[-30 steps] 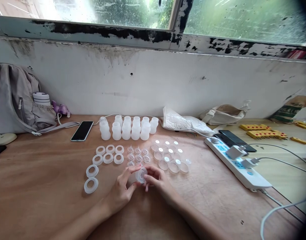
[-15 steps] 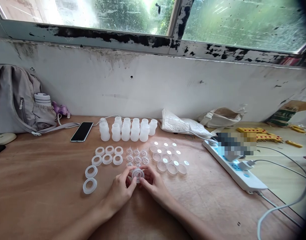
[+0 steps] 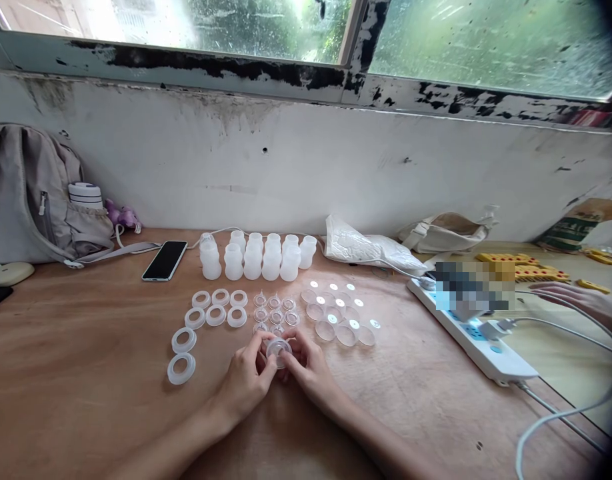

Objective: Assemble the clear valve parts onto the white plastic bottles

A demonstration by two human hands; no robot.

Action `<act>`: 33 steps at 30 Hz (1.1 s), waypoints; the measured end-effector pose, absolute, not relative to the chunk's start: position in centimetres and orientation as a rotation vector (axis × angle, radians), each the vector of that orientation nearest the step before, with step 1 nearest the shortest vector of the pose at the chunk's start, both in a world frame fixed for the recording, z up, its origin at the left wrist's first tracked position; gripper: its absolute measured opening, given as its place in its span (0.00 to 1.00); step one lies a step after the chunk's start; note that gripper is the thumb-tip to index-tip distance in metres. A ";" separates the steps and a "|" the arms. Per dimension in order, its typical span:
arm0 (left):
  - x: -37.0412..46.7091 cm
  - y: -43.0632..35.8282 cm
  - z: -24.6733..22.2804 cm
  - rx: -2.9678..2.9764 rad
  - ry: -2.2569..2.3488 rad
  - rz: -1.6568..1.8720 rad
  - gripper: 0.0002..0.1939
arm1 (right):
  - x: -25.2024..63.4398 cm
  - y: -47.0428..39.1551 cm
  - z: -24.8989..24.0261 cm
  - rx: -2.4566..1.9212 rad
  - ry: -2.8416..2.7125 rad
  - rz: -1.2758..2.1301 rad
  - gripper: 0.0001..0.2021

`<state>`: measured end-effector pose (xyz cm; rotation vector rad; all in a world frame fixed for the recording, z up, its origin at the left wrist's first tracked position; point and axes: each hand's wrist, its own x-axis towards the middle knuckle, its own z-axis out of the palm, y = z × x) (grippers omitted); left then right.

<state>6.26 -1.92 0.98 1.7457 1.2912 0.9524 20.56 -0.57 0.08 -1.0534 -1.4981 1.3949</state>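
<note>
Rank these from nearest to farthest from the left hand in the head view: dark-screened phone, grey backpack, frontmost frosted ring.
From the left hand:
1. Frosted ring: just to its left.
2. Phone: farther back, on the left.
3. Backpack: far left, by the wall.

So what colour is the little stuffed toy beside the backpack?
The stuffed toy is purple; it shows best in the head view.

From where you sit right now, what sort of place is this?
Probably a shared workbench for light hand assembly, perhaps in a small workshop: matching translucent rings lie in rows, white bottle-like parts stand grouped behind, and another person's hand shows at the right.
</note>
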 end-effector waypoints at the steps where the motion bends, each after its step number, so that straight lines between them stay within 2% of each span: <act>1: 6.2 -1.9 1.0 1.728 1.277 0.953 0.08 | 20.7 -0.5 0.1 -1.070 -1.516 1.370 0.07; 5: 6.2 -1.9 1.3 1.676 1.283 0.948 0.09 | 20.8 -0.5 0.0 -1.154 -1.579 1.248 0.11; 16: 6.3 -2.0 1.1 1.597 1.208 0.941 0.09 | 20.4 -0.8 0.6 -1.185 -1.586 1.226 0.14; 33: 6.3 -1.8 1.1 1.602 1.272 0.958 0.06 | 20.2 -0.7 0.4 -1.184 -1.659 1.076 0.11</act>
